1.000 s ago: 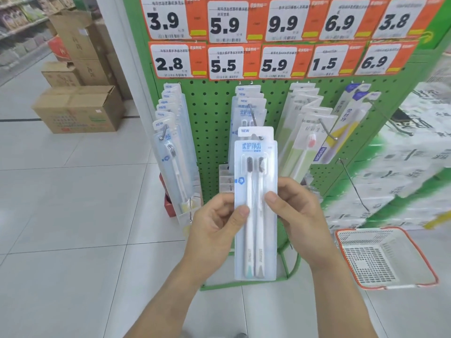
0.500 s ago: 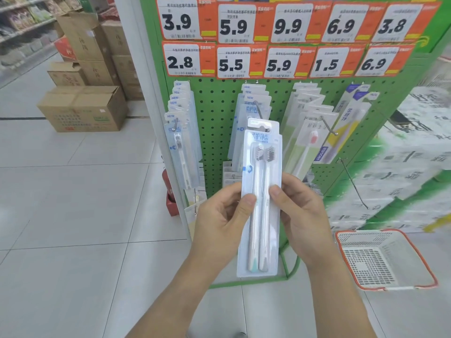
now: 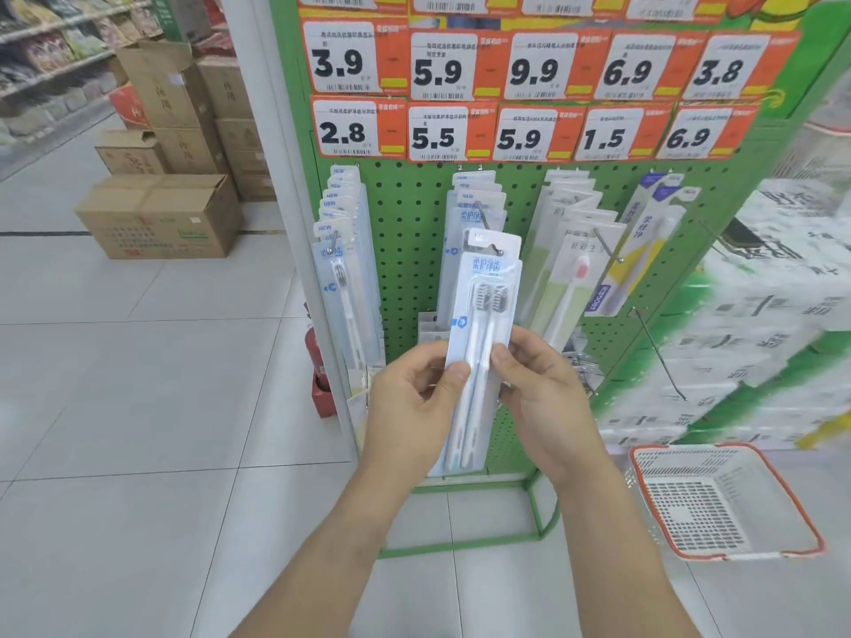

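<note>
A clear pack with two white toothbrushes (image 3: 486, 315) stands upright in front of the green pegboard rack (image 3: 410, 232). My left hand (image 3: 414, 402) grips its left edge, thumb on the front. My right hand (image 3: 536, 389) grips its right edge, thumb on the front as well. The pack's top tab lies at the tip of the middle hook, over a row of the same packs (image 3: 474, 200); whether the hook passes through its hole cannot be told.
Other toothbrush packs hang left (image 3: 343, 278) and right (image 3: 571, 250). Orange price tags (image 3: 442, 131) line the top. A white basket with a red rim (image 3: 718, 499) sits on the floor at right. Cardboard boxes (image 3: 161, 214) stand at back left, and a bare hook (image 3: 658, 352) juts out at right.
Both hands have carried the pack up and toward the rack, tilting it slightly right; its top tab now reaches the middle hook. The view has shifted closer to the rack.
</note>
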Available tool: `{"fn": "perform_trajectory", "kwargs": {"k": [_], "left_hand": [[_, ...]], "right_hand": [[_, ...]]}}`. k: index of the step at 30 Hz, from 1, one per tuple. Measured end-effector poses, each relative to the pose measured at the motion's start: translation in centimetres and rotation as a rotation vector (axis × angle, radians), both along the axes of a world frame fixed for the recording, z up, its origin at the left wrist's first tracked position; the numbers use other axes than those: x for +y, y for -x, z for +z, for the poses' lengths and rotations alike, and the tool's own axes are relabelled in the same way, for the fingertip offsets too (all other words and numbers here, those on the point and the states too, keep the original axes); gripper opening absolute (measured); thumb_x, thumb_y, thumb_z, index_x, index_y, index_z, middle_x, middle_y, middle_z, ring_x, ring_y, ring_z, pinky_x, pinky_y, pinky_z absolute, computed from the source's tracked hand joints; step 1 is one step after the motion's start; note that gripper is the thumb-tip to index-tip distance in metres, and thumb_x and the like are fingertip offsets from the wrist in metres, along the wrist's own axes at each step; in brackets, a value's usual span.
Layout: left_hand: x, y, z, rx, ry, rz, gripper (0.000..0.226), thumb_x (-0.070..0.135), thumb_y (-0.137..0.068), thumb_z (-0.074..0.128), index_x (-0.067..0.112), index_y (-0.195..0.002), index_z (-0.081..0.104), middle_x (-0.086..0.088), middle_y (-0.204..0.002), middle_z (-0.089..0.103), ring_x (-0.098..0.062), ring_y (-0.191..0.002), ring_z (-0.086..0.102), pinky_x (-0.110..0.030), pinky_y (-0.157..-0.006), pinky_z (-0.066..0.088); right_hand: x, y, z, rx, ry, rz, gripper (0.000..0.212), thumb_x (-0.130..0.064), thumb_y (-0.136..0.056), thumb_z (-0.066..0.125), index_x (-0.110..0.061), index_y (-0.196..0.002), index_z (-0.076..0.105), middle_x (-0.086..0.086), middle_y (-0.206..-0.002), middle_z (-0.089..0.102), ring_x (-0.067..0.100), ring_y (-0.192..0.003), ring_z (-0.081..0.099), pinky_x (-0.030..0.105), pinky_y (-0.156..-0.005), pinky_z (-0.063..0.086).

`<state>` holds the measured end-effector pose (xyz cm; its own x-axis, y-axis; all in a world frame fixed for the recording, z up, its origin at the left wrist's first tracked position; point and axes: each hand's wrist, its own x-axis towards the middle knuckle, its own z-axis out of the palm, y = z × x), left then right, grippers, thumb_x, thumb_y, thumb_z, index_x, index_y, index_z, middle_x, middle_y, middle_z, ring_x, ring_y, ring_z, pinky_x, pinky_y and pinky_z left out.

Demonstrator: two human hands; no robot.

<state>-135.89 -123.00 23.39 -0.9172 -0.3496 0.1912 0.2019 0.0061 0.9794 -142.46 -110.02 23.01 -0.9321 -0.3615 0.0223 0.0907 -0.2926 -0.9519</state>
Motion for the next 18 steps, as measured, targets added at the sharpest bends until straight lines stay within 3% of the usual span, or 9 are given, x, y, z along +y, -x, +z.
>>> {"fn": "perform_trajectory", "kwargs": {"k": [2, 4, 7, 11, 13, 18], "left_hand": [[-0.3, 0.6, 0.0, -0.012, 0.032, 0.026, 0.028, -0.001, -0.095, 0.063, 0.022, -0.108, 0.072, 0.01, -0.1, 0.078, -0.01, -0.095, 0.073, -0.022, -0.084, 0.055], [-0.5, 1.2, -0.3, -0.035, 0.078, 0.056, 0.031, 0.001, -0.094, 0.066, 0.03, -0.104, 0.071, 0.012, -0.097, 0.077, -0.009, -0.093, 0.073, -0.023, -0.085, 0.056], [-0.9, 1.7, -0.8, -0.053, 0.135, 0.074, 0.027, 0.003, -0.093, 0.069, 0.029, -0.102, 0.072, 0.011, -0.096, 0.077, -0.009, -0.092, 0.072, -0.027, -0.088, 0.056], [-1.2, 2.0, -1.0, -0.068, 0.188, 0.09, 0.021, 0.007, -0.092, 0.071, 0.023, -0.105, 0.073, 0.011, -0.095, 0.078, -0.008, -0.091, 0.072, -0.029, -0.089, 0.057], [-1.0, 2.0, -0.8, -0.069, 0.21, 0.088, 0.021, 0.007, -0.092, 0.071, 0.022, -0.106, 0.074, 0.012, -0.095, 0.077, -0.007, -0.089, 0.071, -0.029, -0.087, 0.057], [-0.6, 1.6, -0.5, -0.034, 0.271, 0.076, 0.025, 0.01, -0.094, 0.069, 0.031, -0.105, 0.073, 0.016, -0.095, 0.076, -0.006, -0.089, 0.071, -0.026, -0.083, 0.057]], "right_hand": [[-0.3, 0.7, -0.2, 0.03, -0.042, -0.028, 0.021, -0.006, -0.101, 0.055, -0.009, -0.117, 0.068, 0.014, -0.116, 0.074, 0.029, -0.107, 0.068, 0.041, -0.092, 0.054], [-0.5, 1.0, -0.4, 0.049, -0.076, -0.053, 0.019, -0.006, -0.101, 0.055, -0.011, -0.114, 0.068, 0.009, -0.112, 0.075, 0.024, -0.103, 0.068, 0.032, -0.083, 0.055], [-0.6, 1.1, -0.7, 0.089, -0.124, -0.087, 0.018, -0.006, -0.101, 0.056, -0.013, -0.112, 0.068, 0.001, -0.104, 0.076, 0.01, -0.09, 0.068, 0.016, -0.071, 0.05], [-0.6, 1.3, -0.7, 0.119, -0.113, -0.101, 0.017, -0.003, -0.101, 0.055, -0.005, -0.114, 0.066, -0.001, -0.099, 0.076, 0.002, -0.079, 0.066, 0.012, -0.064, 0.048], [-0.4, 1.5, -0.6, 0.107, -0.098, -0.095, 0.017, -0.002, -0.101, 0.054, -0.008, -0.109, 0.067, -0.005, -0.093, 0.075, 0.0, -0.074, 0.065, 0.012, -0.061, 0.047], [0.3, 1.7, -0.1, 0.059, -0.039, -0.033, 0.021, -0.003, -0.098, 0.056, -0.019, -0.098, 0.07, -0.001, -0.094, 0.075, 0.014, -0.078, 0.065, 0.026, -0.066, 0.047]]}}
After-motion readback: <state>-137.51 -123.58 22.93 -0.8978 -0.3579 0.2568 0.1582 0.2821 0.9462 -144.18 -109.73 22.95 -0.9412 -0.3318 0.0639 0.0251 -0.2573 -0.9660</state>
